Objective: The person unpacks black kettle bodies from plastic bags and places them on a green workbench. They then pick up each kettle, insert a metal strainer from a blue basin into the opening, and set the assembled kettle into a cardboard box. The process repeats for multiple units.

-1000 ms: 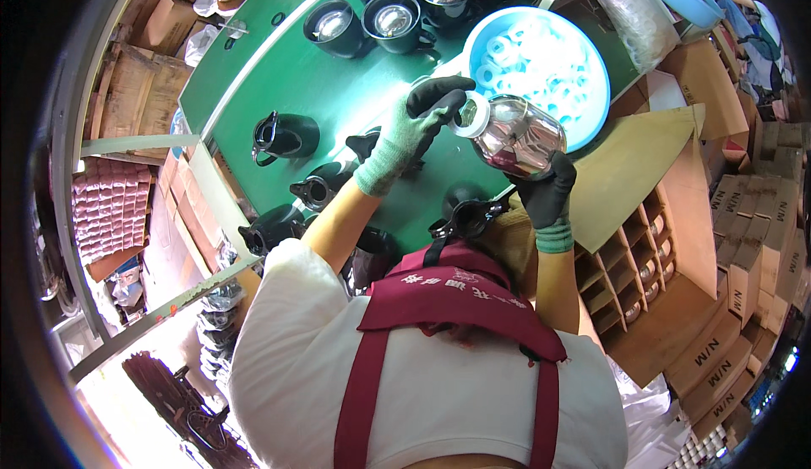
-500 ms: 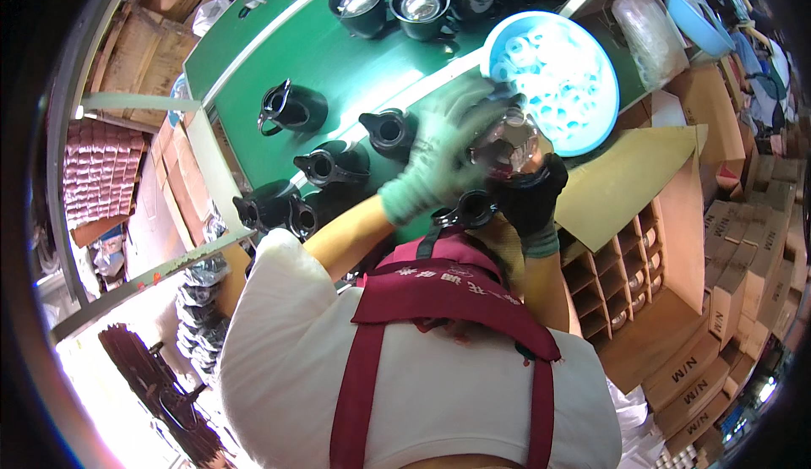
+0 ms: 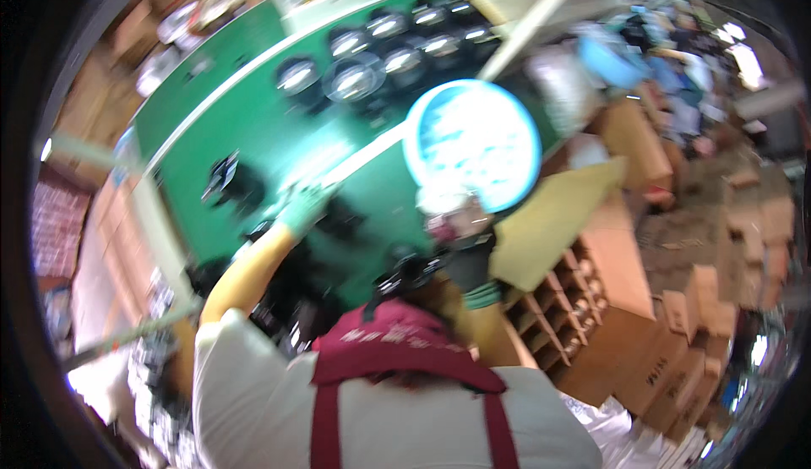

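Note:
Much of the picture is smeared by motion. My right hand point(image 3: 470, 259), in a black glove with a green cuff, grips a shiny glass flask liner point(image 3: 456, 220) just below the blue basin. A pale, whitish part shows at the liner's top; what it is I cannot make out. My left hand point(image 3: 302, 205), in a pale green glove, is stretched out over the green table beside a black jug body point(image 3: 340, 217). Its fingers are blurred, so I cannot tell whether they touch the jug. Another black jug body point(image 3: 232, 180) stands farther left.
A round blue basin point(image 3: 525, 131) of small white rings stands at the table's point(image 3: 203, 122) right edge. Behind are several black jug bodies point(image 3: 404, 62) with shiny tops. At right, a divided cardboard box point(image 3: 545, 321) holds liners, beside a yellowish cardboard sheet point(image 3: 553, 224).
My left hand has left the liner and swung left to the black jugs. My right hand still holds the liner. The whole view has shifted with my head.

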Demonstrator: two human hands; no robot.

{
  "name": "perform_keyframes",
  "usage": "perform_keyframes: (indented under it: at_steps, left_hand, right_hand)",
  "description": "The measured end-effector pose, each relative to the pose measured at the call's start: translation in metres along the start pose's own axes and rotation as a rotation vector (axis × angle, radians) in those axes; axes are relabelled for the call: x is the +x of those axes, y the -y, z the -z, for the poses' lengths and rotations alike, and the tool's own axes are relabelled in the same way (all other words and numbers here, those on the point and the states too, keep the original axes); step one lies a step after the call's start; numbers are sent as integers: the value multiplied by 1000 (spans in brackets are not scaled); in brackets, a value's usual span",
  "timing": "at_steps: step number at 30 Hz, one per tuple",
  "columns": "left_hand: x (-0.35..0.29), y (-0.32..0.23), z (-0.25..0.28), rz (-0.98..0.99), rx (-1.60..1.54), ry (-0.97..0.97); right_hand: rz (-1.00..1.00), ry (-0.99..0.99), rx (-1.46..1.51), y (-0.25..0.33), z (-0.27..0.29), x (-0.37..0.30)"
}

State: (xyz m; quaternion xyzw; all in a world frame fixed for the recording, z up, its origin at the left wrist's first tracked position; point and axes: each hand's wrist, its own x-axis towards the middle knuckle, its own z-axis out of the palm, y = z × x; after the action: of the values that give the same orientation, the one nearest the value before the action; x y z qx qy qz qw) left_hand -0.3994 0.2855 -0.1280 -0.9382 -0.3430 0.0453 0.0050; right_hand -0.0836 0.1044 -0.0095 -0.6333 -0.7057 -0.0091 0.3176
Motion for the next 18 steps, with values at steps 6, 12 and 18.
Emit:
perform_keyframes:
  at_steps: [6, 12, 18]
  left_hand:
    - [-18, 47, 58, 459, -937, -215]
    - [-58, 18, 157, 57, -1358, -191]
    - [-69, -18, 165, 337, -1694, -41]
  right_hand:
    - [-633, 89, 1120, -14, -7, -13]
    - [-742, 198, 1652, -17, -31, -52]
    - [-777, 387, 1610, 48, 12, 22]
